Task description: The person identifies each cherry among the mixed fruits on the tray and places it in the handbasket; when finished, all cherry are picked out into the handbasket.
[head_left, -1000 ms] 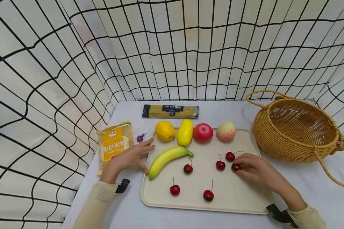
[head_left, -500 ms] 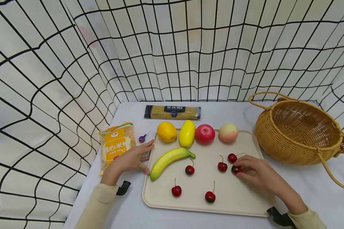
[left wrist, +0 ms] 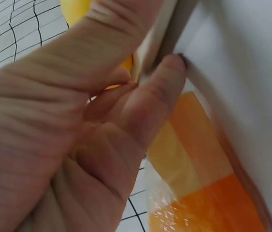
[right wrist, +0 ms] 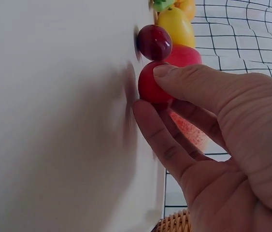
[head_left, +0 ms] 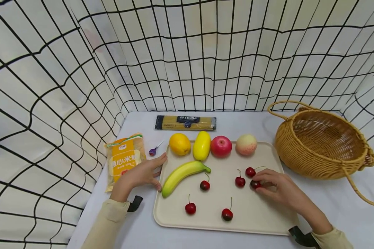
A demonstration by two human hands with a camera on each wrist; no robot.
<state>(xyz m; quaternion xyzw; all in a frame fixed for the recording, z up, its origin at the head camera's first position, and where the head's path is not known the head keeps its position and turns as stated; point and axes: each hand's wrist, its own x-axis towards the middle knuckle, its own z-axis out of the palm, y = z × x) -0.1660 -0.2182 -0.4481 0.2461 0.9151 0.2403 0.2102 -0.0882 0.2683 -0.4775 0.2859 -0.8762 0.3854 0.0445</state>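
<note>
My right hand pinches a dark red cherry between thumb and fingertips, low over the right part of a beige tray. Right beside it are two more cherries, one with its stem pointing right and another cherry to the left. Several others are spread over the tray, among them a cherry near the front edge. Along the tray's left rim, my left hand rests with fingers spread, near a banana. In the left wrist view its fingertips are by the tray's edge.
A lemon, a yellow oblong fruit, a red apple and a peach line the tray's back. Behind lies a spaghetti pack. A wicker basket stands right; a yellow food bag and lollipop lie left.
</note>
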